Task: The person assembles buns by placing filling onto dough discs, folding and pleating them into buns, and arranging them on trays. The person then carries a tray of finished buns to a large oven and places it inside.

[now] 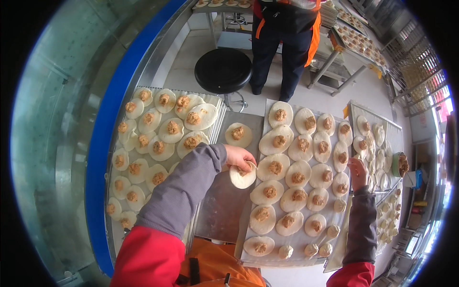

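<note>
My left hand point(240, 159) pinches the edge of a round dough wrapper point(242, 180) with a lump of orange-brown filling on it, above the bare metal strip between two trays. My fingers cover part of the filling. To its right a lined tray point(299, 243) holds rows of flat wrappers with filling, and several pleated, closed buns point(285, 252) at its near side. My right hand point(358, 174) is at that tray's right edge, beside a filled wrapper point(340, 158). Its fingers are curled in, and whatever they may hold is hidden.
Another tray of filled wrappers point(158, 146) lies on the left, and one filled wrapper point(238, 135) rests on the metal surface point(217, 210). Far right are more dough pieces point(379, 135) and a green bowl of filling point(400, 164). A black stool point(223, 71) and a standing person point(282, 48) are beyond.
</note>
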`<state>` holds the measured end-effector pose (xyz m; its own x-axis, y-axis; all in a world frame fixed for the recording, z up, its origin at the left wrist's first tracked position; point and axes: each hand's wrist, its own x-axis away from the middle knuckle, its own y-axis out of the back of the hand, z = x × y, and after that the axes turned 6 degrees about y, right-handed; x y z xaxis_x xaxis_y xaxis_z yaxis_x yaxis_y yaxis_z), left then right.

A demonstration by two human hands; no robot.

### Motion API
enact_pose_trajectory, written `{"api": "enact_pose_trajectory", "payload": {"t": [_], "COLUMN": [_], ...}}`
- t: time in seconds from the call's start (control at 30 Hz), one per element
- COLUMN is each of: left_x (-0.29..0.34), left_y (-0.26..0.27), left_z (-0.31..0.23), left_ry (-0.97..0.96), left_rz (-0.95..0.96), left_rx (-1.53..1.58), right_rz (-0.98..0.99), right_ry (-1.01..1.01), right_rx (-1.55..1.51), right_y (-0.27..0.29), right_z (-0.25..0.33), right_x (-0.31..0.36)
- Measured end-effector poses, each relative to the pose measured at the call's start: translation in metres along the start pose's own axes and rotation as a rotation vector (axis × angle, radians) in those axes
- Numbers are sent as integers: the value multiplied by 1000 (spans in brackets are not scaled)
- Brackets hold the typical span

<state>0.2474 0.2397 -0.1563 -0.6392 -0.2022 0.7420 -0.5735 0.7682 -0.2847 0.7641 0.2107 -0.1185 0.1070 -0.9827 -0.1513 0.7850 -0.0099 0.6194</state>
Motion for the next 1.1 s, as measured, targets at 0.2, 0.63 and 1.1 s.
{"api": "enact_pose_trajectory", "payload": {"t": [0.2, 0.63, 1.1], "left_x": [-45, 5, 21], "left_y": [-23, -67, -81], "left_z": [18, 20, 43], "left_ry": [-451, -509, -438], "left_rz": [-709, -1218, -1134], "left_rx": [-864, -1116, -1023], "right_rz": [13, 110, 179], "right_ry": [-56, 33, -82], "right_rx": [-96, -53, -114], "right_y": [-16, -44, -51], "right_z": [5, 138, 140], "right_x": [27, 44, 75]}}
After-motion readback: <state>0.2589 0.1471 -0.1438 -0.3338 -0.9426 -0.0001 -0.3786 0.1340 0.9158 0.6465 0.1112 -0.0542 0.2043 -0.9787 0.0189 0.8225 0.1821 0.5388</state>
